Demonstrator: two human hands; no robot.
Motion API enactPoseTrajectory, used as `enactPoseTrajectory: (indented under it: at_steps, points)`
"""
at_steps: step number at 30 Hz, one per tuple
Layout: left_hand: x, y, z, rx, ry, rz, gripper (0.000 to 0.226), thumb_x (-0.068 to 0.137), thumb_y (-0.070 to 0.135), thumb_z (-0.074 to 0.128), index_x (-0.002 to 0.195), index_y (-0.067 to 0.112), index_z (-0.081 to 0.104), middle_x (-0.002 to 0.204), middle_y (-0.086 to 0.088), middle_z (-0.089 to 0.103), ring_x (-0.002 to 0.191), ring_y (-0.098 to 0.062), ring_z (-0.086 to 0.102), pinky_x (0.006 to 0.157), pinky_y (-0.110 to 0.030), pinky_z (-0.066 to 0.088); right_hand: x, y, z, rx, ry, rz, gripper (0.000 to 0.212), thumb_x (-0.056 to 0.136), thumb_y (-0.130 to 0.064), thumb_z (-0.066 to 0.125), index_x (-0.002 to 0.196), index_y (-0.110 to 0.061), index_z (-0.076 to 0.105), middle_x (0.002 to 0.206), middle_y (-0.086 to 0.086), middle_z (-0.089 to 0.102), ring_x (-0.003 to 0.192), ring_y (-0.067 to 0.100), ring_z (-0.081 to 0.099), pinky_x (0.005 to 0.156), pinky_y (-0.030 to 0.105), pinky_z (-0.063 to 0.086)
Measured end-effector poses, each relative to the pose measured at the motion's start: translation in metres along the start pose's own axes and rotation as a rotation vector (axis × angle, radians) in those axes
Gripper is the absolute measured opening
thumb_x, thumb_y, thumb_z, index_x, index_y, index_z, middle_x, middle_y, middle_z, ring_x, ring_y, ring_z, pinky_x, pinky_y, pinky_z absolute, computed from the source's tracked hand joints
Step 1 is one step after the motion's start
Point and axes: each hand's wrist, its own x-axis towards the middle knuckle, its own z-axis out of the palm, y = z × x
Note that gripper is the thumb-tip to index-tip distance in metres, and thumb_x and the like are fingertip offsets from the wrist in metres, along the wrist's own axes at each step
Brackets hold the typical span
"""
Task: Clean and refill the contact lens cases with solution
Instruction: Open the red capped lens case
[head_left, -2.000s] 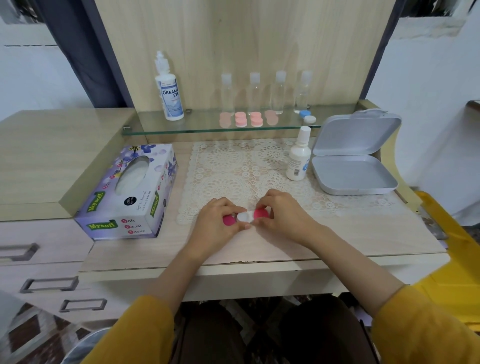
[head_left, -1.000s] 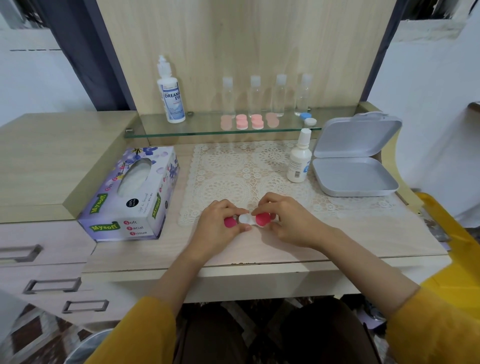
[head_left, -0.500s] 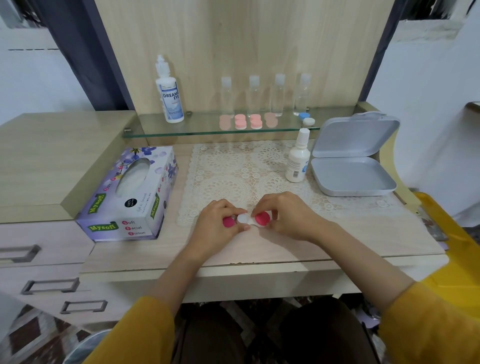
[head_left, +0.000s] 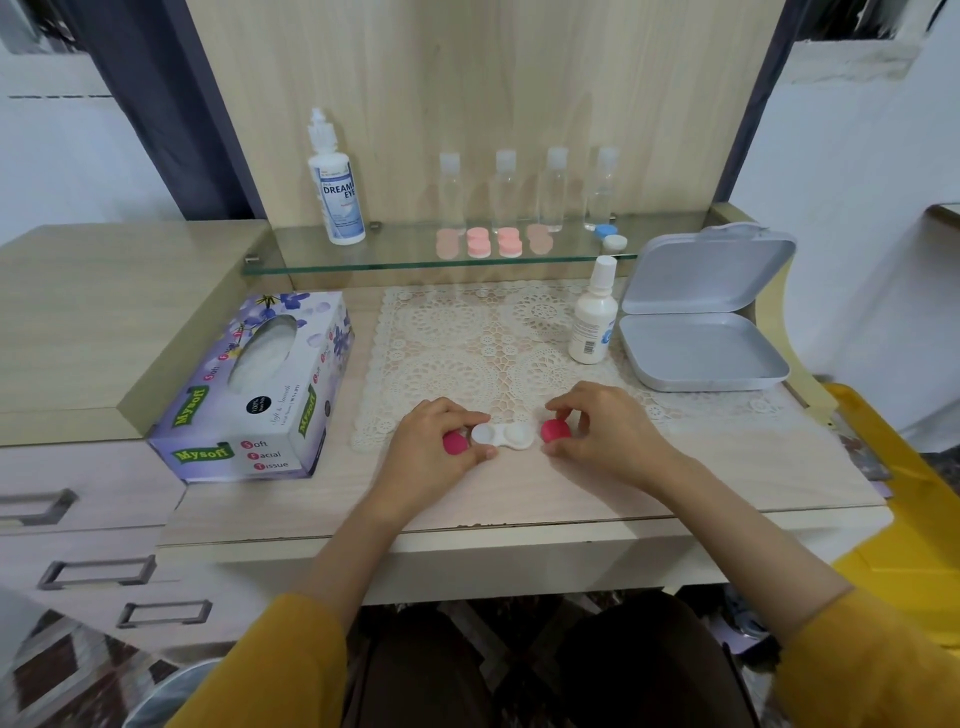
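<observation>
Left hand (head_left: 428, 457) pinches lens case (head_left: 503, 435); right hand (head_left: 610, 434) grips pink cap (head_left: 556, 431).
Likely light, slick plastic: hold the edges.

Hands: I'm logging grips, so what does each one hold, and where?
Left hand pinches the white lens case at its left well; right hand pinches a pink cap by its sides, clear of the right well.

Pale wooden desk (head_left: 519, 499), drawers (head_left: 93, 571), white walls (head_left: 857, 156).
</observation>
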Motion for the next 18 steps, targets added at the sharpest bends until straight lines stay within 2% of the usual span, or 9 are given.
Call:
enactPoseTrajectory:
  at_steps: [3,8,12,18]
  points:
    - [0.000,0.000,0.000,0.003,0.000,-0.001,0.035,0.071,0.027,0.077,0.104,0.022,0.070,0.092,0.005,0.061,0.090,-0.011,0.052,0.078,-0.016,0.036,-0.002,-0.002,0.005,0.018,0.031,-0.021,0.049,0.072,-0.038,0.074,0.116,-0.020,0.062,0.110,-0.005,0.059,0.092,0.012,0.042,0.077,0.025,0.030]
    - [-0.001,0.001,-0.001,-0.008,0.005,-0.005,0.033,0.071,0.027,0.077,0.102,0.022,0.070,0.091,0.007,0.061,0.089,-0.010,0.052,0.080,-0.023,0.040,-0.009,-0.013,0.022,0.121,0.140,-0.075,0.040,0.072,-0.035,0.073,0.110,-0.021,0.066,0.103,-0.010,0.061,0.095,0.010,0.038,0.088,0.029,0.033]
    - [-0.001,0.002,-0.001,-0.023,0.010,-0.002,0.031,0.070,0.026,0.078,0.101,0.022,0.071,0.091,0.006,0.062,0.089,-0.010,0.052,0.081,-0.023,0.041,-0.007,-0.016,0.026,0.215,0.184,-0.068,0.025,0.072,-0.026,0.075,0.096,-0.022,0.071,0.093,-0.005,0.064,0.087,0.011,0.041,0.083,0.028,0.033]
    - [-0.002,0.001,-0.002,-0.042,0.016,-0.011,0.032,0.070,0.024,0.078,0.101,0.022,0.071,0.090,0.006,0.061,0.087,-0.008,0.054,0.081,-0.023,0.043,-0.008,-0.018,0.024,0.283,0.179,-0.046,0.018,0.070,-0.023,0.076,0.088,-0.022,0.072,0.083,-0.006,0.063,0.083,0.011,0.043,0.073,0.020,0.030]
